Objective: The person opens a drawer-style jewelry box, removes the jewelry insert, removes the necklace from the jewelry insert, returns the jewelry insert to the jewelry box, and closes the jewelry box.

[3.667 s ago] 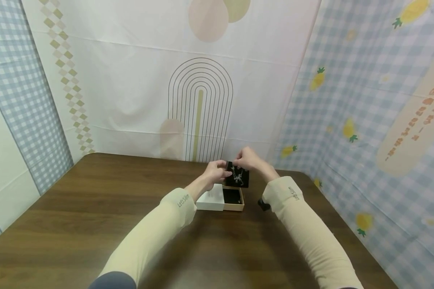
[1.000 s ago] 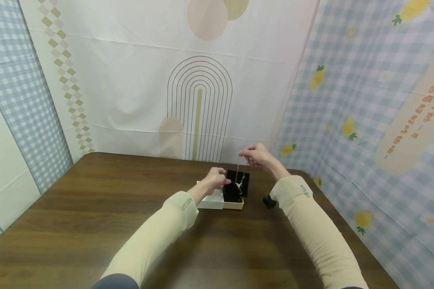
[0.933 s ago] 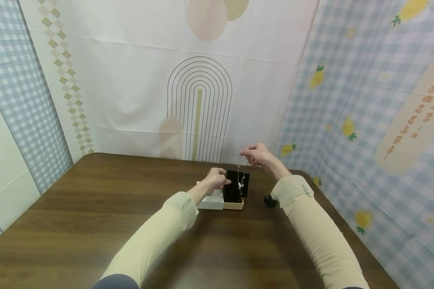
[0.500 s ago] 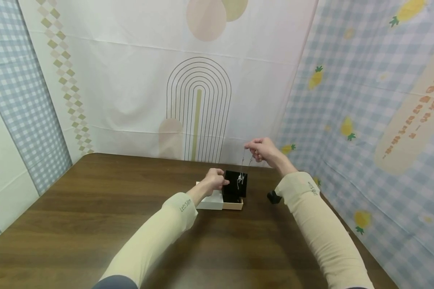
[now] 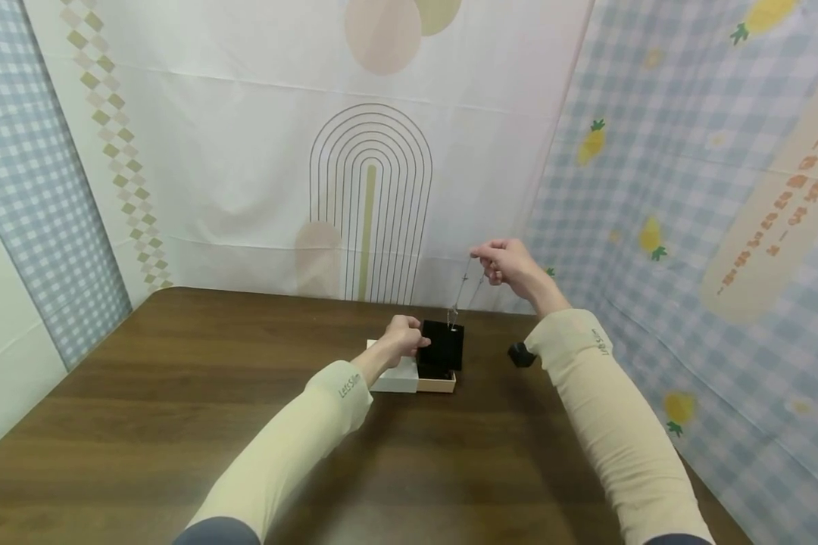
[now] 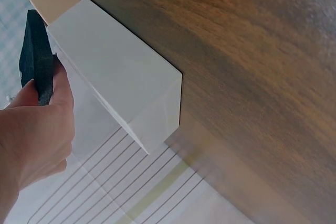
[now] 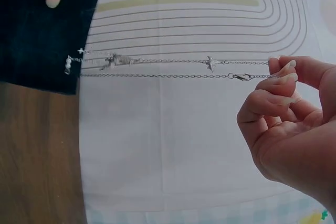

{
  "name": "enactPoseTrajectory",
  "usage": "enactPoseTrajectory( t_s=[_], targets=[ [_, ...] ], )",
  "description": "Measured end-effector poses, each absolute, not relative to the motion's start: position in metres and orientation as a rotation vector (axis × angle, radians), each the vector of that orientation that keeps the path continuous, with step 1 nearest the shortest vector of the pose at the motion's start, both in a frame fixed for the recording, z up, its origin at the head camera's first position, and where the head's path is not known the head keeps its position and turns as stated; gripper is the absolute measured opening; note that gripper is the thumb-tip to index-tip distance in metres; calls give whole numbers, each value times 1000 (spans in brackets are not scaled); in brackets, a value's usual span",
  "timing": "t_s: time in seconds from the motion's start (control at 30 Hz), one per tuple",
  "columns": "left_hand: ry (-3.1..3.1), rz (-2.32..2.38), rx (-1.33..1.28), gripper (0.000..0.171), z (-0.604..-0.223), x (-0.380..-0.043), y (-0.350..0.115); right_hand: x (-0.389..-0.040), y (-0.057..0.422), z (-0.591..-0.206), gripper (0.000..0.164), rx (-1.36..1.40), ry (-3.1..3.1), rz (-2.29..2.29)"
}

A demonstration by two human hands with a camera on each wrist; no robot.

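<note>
My left hand (image 5: 402, 337) pinches the left edge of a square black velvet jewellery pad (image 5: 441, 344), thumb on its front. The pad is held tilted up over the drawer (image 5: 436, 385) of a white box (image 6: 115, 59). From the fingertips of my right hand (image 5: 511, 265) hangs a silver chain necklace (image 7: 122, 60) with small charms and a lobster clasp (image 7: 242, 77). In the right wrist view its lower end lies in front of the pad's edge. Seen from the left wrist, the pad is edge-on between thumb and fingers.
A small black object (image 5: 521, 354) is on the brown wooden table (image 5: 245, 431), near my right sleeve (image 5: 566, 341). A patterned white cloth (image 5: 245, 174) hangs behind the table, and a blue checked cloth (image 5: 654, 303) hangs at the right.
Earlier the necklace lay against the pad, with both hands at it. My right hand has since drawn it up and to the right. The pad has dropped lower over the drawer.
</note>
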State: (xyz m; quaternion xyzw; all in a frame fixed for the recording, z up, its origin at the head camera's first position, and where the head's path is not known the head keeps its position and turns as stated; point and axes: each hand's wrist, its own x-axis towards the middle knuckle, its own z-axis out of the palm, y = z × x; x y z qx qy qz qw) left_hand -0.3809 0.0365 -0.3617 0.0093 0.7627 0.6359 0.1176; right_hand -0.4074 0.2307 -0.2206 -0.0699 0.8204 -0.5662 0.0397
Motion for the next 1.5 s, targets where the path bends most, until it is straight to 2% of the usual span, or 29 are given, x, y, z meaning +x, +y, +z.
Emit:
enactPoseTrajectory(
  t_s=[0.9,1.5],
  targets=[
    [2318,1827,22,52,-362,-376,41,-407,248,-205,22,-157,2507,-1920],
    [2296,1833,-13,51,-355,-380,34,-407,289,-216,15,-61,2470,-1902]
  ],
)
